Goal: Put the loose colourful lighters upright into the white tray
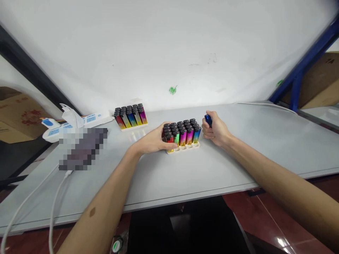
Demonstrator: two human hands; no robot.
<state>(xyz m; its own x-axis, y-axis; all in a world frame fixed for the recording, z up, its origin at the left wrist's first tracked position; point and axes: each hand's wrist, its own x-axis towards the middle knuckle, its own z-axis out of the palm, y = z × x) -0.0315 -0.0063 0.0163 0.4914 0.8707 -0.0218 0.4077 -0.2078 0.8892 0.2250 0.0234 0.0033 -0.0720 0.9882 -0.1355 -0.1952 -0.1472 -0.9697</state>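
Note:
A white tray [184,148] on the table holds several upright lighters with black tops and red, green, pink and blue bodies [189,137]. Some slots along its front edge hold nothing. My left hand [156,140] is wrapped round the tray's left end, thumb at the front by the red lighter and fingers behind. Just right of the tray, my right hand [215,129] is closed round a dark blue lighter [208,120], whose end shows above the fist.
A second white tray [134,127] of coloured lighters stands behind at the left. Further left lie power strips [99,118], a pixelated dark object [84,148] and white cables [54,201]. A white wall [169,53] rises behind the table [169,183].

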